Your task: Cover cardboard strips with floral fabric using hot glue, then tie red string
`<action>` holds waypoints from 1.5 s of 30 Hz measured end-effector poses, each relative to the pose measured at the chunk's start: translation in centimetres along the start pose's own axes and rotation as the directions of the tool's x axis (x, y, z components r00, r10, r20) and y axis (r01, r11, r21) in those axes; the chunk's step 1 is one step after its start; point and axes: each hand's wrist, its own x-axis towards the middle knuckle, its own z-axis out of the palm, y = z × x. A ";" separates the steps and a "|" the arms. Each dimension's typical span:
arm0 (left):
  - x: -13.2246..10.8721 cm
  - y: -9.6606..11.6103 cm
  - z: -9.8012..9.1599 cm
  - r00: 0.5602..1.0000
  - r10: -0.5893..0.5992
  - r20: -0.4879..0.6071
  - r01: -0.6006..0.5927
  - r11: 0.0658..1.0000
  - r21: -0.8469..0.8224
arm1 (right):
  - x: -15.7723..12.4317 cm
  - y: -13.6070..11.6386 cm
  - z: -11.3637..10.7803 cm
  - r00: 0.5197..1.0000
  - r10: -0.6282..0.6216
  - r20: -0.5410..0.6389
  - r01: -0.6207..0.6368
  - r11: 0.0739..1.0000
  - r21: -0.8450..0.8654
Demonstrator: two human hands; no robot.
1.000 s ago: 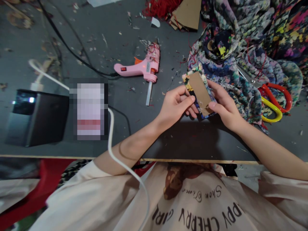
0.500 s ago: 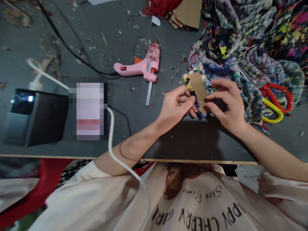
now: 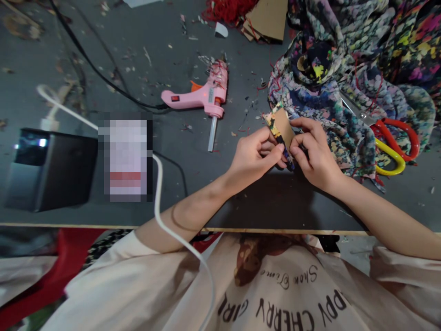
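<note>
A small strip of brown cardboard (image 3: 283, 127) with floral fabric (image 3: 274, 130) along its left and upper edges is held between my two hands above the table. My left hand (image 3: 257, 149) pinches its lower left side, the thumb lying on the fabric edge. On the other side, the closed fingers of my right hand (image 3: 312, 154) grip the right edge and cover the fabric there. Past the piece lies a pink glue gun (image 3: 196, 97) with a clear glue stick (image 3: 212, 133) sticking out of it.
Crumpled floral fabric (image 3: 330, 110) spreads at the right, with red-and-yellow-handled scissors (image 3: 389, 142) on it. Cardboard pieces (image 3: 268, 20) and red thread (image 3: 227, 10) lie at the back. A dark box-shaped device (image 3: 55, 168) with a white cable (image 3: 158, 193) stands at the left.
My right hand has moved left and its fingers have curled in against the piece's right edge. The cardboard has tilted, showing a narrower face. My left hand has shifted slightly right.
</note>
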 end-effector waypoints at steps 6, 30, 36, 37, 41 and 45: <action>0.2 -0.3 0.0 1.000 0.019 -0.012 -0.019 1.000 -0.017 | -0.3 0.4 0.4 0.996 -0.067 -0.066 0.063 0.996 -0.058; 0.8 -0.5 -0.3 0.993 0.092 -0.069 -0.095 0.995 -0.031 | -0.3 0.1 0.2 0.980 -0.186 -0.068 0.166 0.960 -0.227; 0.6 -0.6 -0.4 0.997 0.058 -0.041 -0.058 0.998 -0.009 | -0.4 0.4 0.7 0.983 -0.172 -0.062 0.159 0.972 -0.176; 0.5 -0.6 -0.4 0.998 0.054 -0.040 -0.054 0.999 -0.003 | -0.4 0.5 0.6 0.985 -0.160 -0.061 0.148 0.975 -0.163; 0.5 -0.4 -0.4 0.998 0.052 -0.031 -0.052 0.999 0.002 | -0.1 1.1 -0.3 0.985 -0.115 -0.129 0.100 0.988 -0.116; 0.6 -0.3 -0.4 0.995 0.084 -0.057 -0.085 0.996 -0.017 | 0.1 1.7 -0.6 0.963 -0.018 -0.267 0.037 0.997 0.069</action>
